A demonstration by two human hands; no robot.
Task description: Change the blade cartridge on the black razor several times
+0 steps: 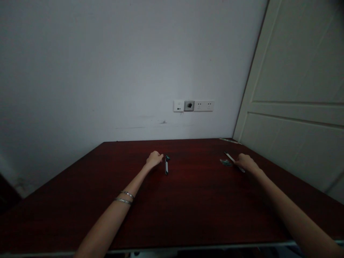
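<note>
Right hand: fingers pinching white strip | Left hand: beside dark-headed tool, finger closure unclear from here | Gripping step, seemingly; next wants steady pinch

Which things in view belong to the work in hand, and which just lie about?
Likely in use:
razor-like item beside left hand
slim white item at right hand
clear packet nearby

Likely background:
pale strip at back
wall sockets

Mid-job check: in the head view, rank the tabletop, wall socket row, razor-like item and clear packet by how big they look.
1. Tabletop
2. Wall socket row
3. Razor-like item and clear packet: too alike in apparent size to rank
</note>
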